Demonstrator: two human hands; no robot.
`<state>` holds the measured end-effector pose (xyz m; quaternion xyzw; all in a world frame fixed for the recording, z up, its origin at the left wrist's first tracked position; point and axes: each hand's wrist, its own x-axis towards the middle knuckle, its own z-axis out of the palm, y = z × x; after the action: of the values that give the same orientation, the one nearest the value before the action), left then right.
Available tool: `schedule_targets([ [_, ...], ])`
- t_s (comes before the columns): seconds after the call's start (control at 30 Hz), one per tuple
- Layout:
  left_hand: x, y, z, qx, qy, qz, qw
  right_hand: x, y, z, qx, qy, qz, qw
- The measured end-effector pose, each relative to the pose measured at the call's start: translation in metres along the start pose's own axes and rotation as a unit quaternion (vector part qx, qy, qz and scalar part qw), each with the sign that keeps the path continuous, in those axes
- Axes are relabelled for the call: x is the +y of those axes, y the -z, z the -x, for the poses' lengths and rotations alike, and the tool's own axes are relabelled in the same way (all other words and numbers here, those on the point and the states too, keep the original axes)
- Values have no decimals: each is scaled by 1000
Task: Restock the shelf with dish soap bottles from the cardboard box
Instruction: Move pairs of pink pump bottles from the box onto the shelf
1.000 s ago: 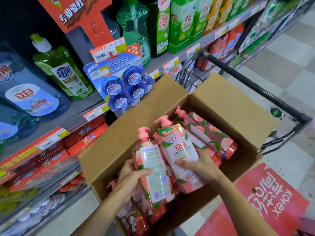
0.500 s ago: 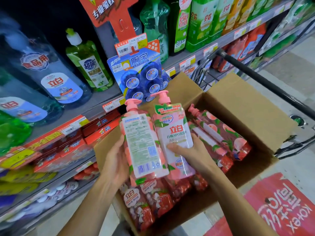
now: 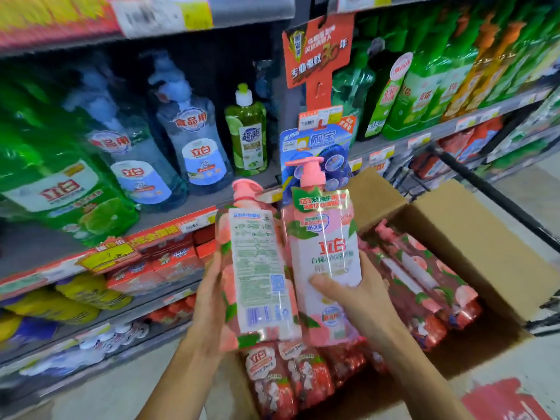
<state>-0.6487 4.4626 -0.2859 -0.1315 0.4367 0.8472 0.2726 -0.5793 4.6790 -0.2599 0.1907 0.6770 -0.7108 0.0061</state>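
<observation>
**Two pink bottles held above the box**

The left bottle (image 3: 257,274) and the right bottle (image 3: 325,253) stand upright and touching, side by side, above the near-left part of the box (image 3: 472,237). The left one shows its back label, the right one its front label. The left hand (image 3: 212,301) is wrapped around the left bottle's outer side; the right hand (image 3: 360,298) is closed on the right bottle's lower half, thumb across the front. In the box, more pink bottles (image 3: 424,283) lie on their sides, with red packs (image 3: 288,377) at its near end. Left of the box runs the shelf (image 3: 169,213), carrying blue bottles (image 3: 194,137) and a small green bottle (image 3: 247,131). Behind the box hangs a blue blister pack (image 3: 315,147) under a red tag (image 3: 318,47).
</observation>
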Motion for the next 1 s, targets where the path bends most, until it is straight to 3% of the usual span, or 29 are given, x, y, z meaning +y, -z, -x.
schedule_targets([
  [0.2, 66, 25, 43, 108, -91, 14, 990, -20, -66, 19, -51, 25, -9, 998],
  [0.4, 85, 73, 123, 84, -113, 54, 989, -23, -139, 53, -108, 37, -6, 993],
  [0.53, 100, 96, 170, 50, -112, 139, 983, -26, -191, 79, -162, 33, 16, 986],
  [0.6, 115, 128, 186, 31, -76, 133, 988, -28, -217, 90, -176, 41, 34, 983],
  [0.7, 133, 180, 214, 38, -108, 101, 988, -33, -250, 105, -185, 36, 40, 981],
  [0.83, 160, 207, 257, 70, -199, -6, 977, -42, -291, 125, -193, 57, 57, 978],
  [1.0, 183, 223, 301, 165, -338, -94, 922, -52, -337, 144, -222, 78, 60, 970],
])
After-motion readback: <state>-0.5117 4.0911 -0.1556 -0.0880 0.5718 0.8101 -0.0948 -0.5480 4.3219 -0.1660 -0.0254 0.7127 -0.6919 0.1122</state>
